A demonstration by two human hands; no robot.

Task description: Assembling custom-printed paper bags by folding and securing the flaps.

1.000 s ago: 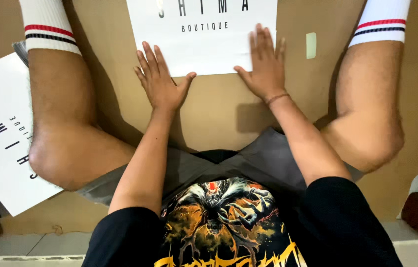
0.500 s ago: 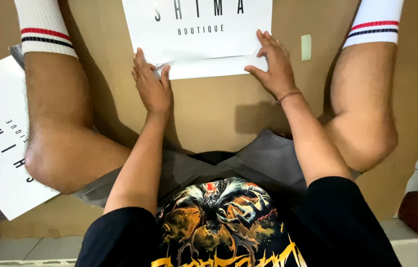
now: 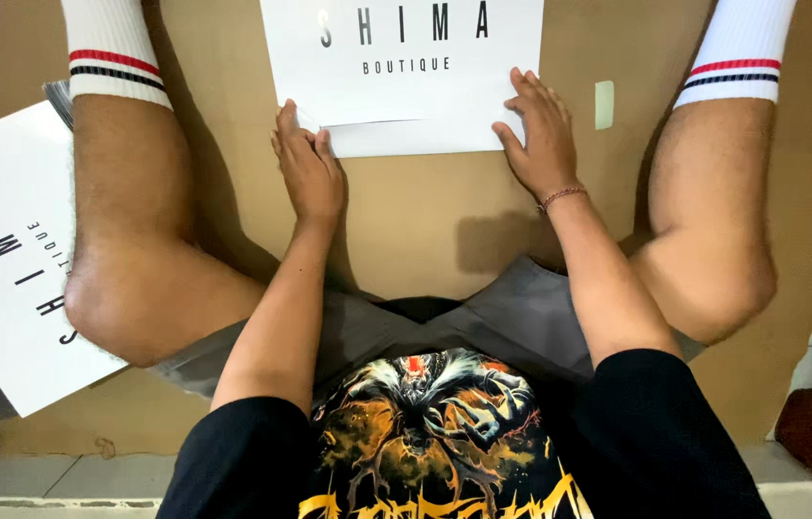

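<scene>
While the person sits on the brown cardboard sheet [image 3: 406,221] with legs spread, both hands rest on the flat white paper bag with black letters [image 3: 404,72] lying between the legs. Left hand [image 3: 310,168] has flat, straight fingers pressing the bag's lower left corner. Right hand [image 3: 542,135] lies open on the lower right edge, fingers slightly bent. Another white paper bag [image 3: 2,259] lies beside the left leg.

place: home floor | cues: cardboard sheet [image 3: 406,221] over floor tiles [image 3: 41,476]
</scene>
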